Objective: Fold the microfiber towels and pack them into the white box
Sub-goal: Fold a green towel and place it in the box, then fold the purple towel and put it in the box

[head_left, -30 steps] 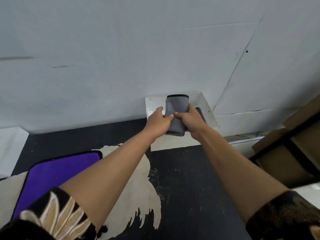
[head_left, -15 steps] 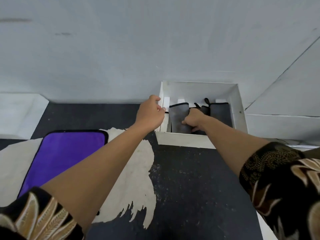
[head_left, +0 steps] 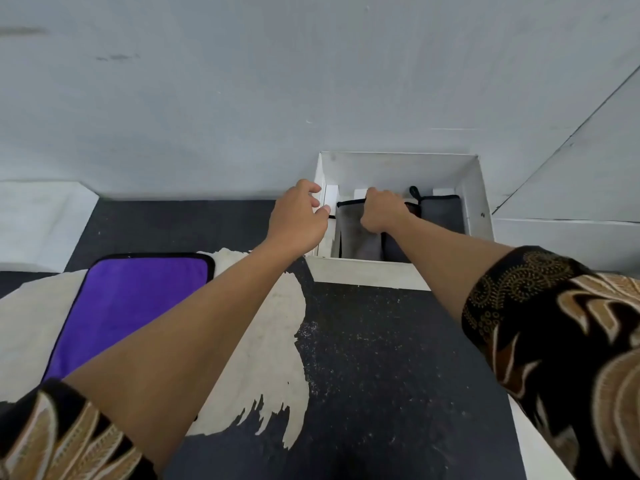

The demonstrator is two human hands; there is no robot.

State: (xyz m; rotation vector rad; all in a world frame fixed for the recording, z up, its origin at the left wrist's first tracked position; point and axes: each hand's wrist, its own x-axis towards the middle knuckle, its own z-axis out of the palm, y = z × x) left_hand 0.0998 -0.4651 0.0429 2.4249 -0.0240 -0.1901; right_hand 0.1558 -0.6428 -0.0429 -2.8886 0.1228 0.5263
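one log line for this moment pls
phase: packing | right hand: grips grey towel inside white box | left hand: at box's left wall, grip unclear | purple towel: flat on table

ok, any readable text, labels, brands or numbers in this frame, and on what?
None: no text can be read anywhere in the head view.
The white box, grey towel, purple towel and patterned sleeve show no lettering, labels or numbers.

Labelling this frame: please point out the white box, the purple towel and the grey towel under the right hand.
white box point(head_left: 363, 271): head view, front wall.
purple towel point(head_left: 138, 299): head view, its middle.
grey towel point(head_left: 349, 232): head view, its front face.
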